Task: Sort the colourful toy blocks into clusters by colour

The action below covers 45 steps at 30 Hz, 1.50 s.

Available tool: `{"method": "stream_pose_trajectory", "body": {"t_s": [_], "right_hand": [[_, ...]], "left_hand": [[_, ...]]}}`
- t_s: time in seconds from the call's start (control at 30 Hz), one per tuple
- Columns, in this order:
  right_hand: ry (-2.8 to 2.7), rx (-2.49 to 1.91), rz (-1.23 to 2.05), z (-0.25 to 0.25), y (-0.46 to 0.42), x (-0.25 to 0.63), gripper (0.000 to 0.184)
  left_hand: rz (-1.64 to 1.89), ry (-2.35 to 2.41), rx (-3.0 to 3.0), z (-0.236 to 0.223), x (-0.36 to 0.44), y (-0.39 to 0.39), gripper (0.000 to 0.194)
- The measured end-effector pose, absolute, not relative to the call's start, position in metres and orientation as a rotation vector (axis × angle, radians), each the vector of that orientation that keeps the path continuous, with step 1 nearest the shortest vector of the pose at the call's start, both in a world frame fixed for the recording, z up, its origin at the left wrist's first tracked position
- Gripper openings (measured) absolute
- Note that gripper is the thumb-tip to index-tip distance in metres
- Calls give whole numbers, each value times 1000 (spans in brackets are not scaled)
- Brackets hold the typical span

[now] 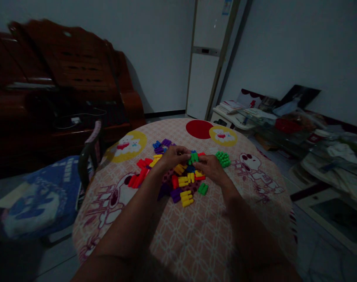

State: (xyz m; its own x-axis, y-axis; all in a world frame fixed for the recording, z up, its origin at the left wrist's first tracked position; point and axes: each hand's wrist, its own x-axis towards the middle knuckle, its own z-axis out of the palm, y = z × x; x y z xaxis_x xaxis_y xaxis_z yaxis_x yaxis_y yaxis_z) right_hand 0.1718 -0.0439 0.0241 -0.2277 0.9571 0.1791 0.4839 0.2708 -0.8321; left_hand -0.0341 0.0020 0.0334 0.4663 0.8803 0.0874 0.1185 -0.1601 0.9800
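Over the middle of a pile of coloured plastic building blocks, my left hand (174,156) and my right hand (211,167) come together at a green block (193,158). Fingers of both hands close on it from either side. Beneath them lie yellow blocks (183,181), a red block (174,181) and purple ones (175,195). A separate green block (203,189) rests below my right hand. Right of that hand stands a tight cluster of green blocks (223,159). Red blocks (138,178) lie left of my left forearm, and blue and purple blocks (162,146) sit beyond it.
The round table wears a patterned cloth (196,231) with cartoon prints. A chair (88,156) and a blue cushion (49,196) are at the left, before a wooden sofa (69,74). A cluttered glass-topped table (284,125) stands right, and a tall white cabinet unit (204,78) behind.
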Motion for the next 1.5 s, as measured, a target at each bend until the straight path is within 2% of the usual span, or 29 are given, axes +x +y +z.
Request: {"method": "stream_pose_trajectory", "body": {"t_s": [0.17, 0.3, 0.43, 0.57, 0.63, 0.77, 1.0, 1.17, 1.27, 1.37, 1.43, 1.5], "right_hand": [[-1464, -1247, 1003, 24, -40, 168, 30], [-1309, -1238, 904, 37, -37, 189, 34], [-1154, -1446, 634, 45, -34, 241, 27], [-1267, -1869, 122, 43, -35, 285, 10], [-1364, -2042, -66, 38, -36, 293, 10], [-1480, -2243, -180, 28, -35, 288, 21], [-1656, -2318, -175, 16, -30, 275, 32], [-1619, -2343, -201, 28, -35, 272, 35], [-1578, -2168, -279, 40, -39, 261, 32], [-1691, -1863, -169, 49, -42, 237, 28], [-1823, -1718, -37, 53, -46, 219, 26], [-1975, -1694, 81, 56, -51, 205, 23]], "left_hand": [[836, 837, 1578, 30, -24, -1, 36], [807, 809, 1613, 31, -26, -1, 34], [941, 923, 1599, 37, -44, 2, 38], [1004, 979, 1571, 42, -58, 5, 42], [1002, 977, 1589, 43, -60, 5, 42], [969, 985, 1652, 44, -57, 5, 40], [991, 1040, 1672, 46, -64, 6, 36], [999, 1144, 1755, 46, -79, 10, 37], [1074, 1240, 1765, 48, -88, 10, 35], [1116, 1343, 1709, 53, -98, 8, 32], [985, 1423, 1732, 58, -107, 5, 28], [706, 1486, 1800, 61, -116, 2, 22]]}}
